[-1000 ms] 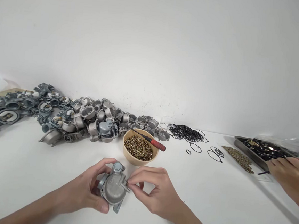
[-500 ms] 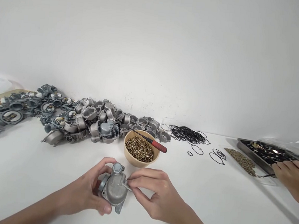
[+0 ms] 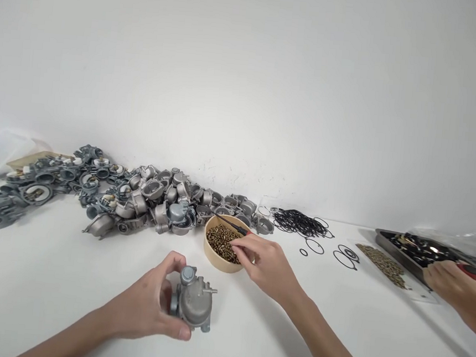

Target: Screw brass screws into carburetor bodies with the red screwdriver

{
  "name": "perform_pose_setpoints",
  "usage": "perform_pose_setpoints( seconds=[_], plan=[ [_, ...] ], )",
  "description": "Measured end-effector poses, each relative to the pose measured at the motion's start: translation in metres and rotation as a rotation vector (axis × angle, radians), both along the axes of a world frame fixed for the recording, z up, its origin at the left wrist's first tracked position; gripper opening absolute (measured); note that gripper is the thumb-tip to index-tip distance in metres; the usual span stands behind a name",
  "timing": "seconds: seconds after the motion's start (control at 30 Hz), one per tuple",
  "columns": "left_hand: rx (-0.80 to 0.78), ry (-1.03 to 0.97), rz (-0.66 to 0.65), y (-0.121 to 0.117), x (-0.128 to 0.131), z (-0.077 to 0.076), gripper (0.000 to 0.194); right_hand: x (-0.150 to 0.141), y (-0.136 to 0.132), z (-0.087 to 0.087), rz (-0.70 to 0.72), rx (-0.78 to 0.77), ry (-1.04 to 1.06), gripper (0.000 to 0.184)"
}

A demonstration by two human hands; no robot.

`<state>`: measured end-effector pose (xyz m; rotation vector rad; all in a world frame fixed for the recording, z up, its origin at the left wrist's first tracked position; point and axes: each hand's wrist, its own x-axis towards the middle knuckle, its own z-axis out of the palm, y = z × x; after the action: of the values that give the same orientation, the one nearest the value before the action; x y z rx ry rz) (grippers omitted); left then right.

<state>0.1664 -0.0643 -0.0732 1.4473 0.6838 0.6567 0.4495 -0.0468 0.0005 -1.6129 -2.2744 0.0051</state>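
My left hand (image 3: 148, 301) is closed around a grey metal carburetor (image 3: 196, 304), with its rounded float bowl facing up and a small pipe sticking out to the right. My right hand (image 3: 264, 264) reaches over the right rim of a cream bowl (image 3: 211, 257). Its fingertips are pinched together at the brass-coloured screws (image 3: 221, 239) inside; what lies between them is too small to make out. A screwdriver (image 3: 232, 223) rests across the bowl, its red handle mostly hidden behind my right hand.
Piled carburetor bodies (image 3: 44, 175) and float bowls (image 3: 153, 190) line the wall. Black rubber rings (image 3: 298, 222) lie right of the cream bowl. Further right are small brass parts (image 3: 383, 263), a dark tray (image 3: 388, 244) and another person's hand (image 3: 456, 283) gripping a red-and-black handle.
My right hand has left the carburetor's pipe and moved up to the screws in the bowl. My left hand still holds the carburetor. The view has shifted slightly left.
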Motion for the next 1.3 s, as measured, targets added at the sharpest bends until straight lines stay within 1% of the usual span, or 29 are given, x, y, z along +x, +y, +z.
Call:
perform_pose_setpoints(
  seconds=[0.07, 0.17, 0.2, 0.27, 0.33, 0.43, 0.5, 0.63, 0.7, 0.77, 0.83, 0.9, 0.97, 1.07, 1.1, 1.13, 1.2, 1.23, 1.3],
  plan=[
    [0.047, 0.117, 0.029, 0.003, -0.004, 0.001, 0.079, -0.009, 0.012, 0.006, -0.045, -0.077, -0.101, 0.023],
    [0.101, 0.238, 0.056, 0.006, -0.008, 0.007, 0.074, -0.030, 0.026, 0.011, -0.165, -0.203, -0.270, 0.013],
    [0.113, 0.252, 0.065, 0.006, -0.008, 0.010, 0.073, -0.037, 0.030, 0.011, -0.209, -0.239, -0.320, 0.011],
    [0.121, 0.246, 0.072, 0.007, -0.009, 0.013, 0.072, -0.049, 0.036, 0.013, -0.278, -0.293, -0.400, 0.016],
    [0.116, 0.226, 0.052, 0.006, -0.008, 0.014, 0.079, -0.058, 0.039, 0.016, -0.318, -0.327, -0.452, 0.020],
    [0.130, 0.161, 0.011, 0.004, -0.008, 0.011, 0.103, -0.065, 0.039, 0.019, -0.347, -0.356, -0.488, 0.019],
    [0.138, 0.122, 0.002, 0.002, -0.006, 0.006, 0.113, -0.065, 0.040, 0.019, -0.354, -0.365, -0.489, 0.019],
    [0.071, 0.058, -0.017, 0.000, -0.002, -0.002, 0.110, -0.062, 0.041, 0.016, -0.357, -0.356, -0.430, 0.017],
    [0.056, 0.019, -0.015, -0.002, 0.001, -0.005, 0.106, -0.059, 0.039, 0.018, -0.349, -0.334, -0.359, 0.012],
    [0.066, 0.007, 0.002, -0.004, 0.003, -0.007, 0.099, -0.052, 0.035, 0.022, -0.312, -0.304, -0.255, 0.014],
    [0.089, 0.026, 0.031, -0.006, 0.005, -0.007, 0.091, -0.043, 0.026, 0.027, -0.238, -0.288, -0.130, 0.018],
    [0.115, 0.054, 0.065, -0.009, 0.007, -0.008, 0.087, -0.032, 0.014, 0.029, -0.155, -0.300, -0.020, 0.017],
    [0.136, 0.070, 0.095, -0.011, 0.008, -0.009, 0.084, -0.021, 0.003, 0.025, -0.060, -0.357, 0.095, 0.015],
    [0.149, 0.068, 0.125, -0.014, 0.012, -0.009, 0.073, -0.013, -0.011, 0.007, 0.125, -0.441, 0.263, 0.013],
    [0.147, 0.059, 0.125, -0.015, 0.014, -0.010, 0.068, -0.012, -0.015, -0.001, 0.193, -0.443, 0.269, 0.011],
    [0.143, 0.046, 0.121, -0.016, 0.015, -0.010, 0.063, -0.013, -0.018, -0.009, 0.258, -0.429, 0.232, 0.012],
    [0.133, 0.022, 0.114, -0.018, 0.017, -0.012, 0.057, -0.016, -0.022, -0.023, 0.364, -0.369, 0.082, 0.022],
    [0.126, 0.014, 0.114, -0.019, 0.017, -0.013, 0.057, -0.017, -0.023, -0.029, 0.399, -0.345, 0.013, 0.025],
    [0.111, 0.018, 0.122, -0.020, 0.017, -0.017, 0.058, -0.018, -0.024, -0.037, 0.412, -0.309, -0.073, 0.027]
  ],
)
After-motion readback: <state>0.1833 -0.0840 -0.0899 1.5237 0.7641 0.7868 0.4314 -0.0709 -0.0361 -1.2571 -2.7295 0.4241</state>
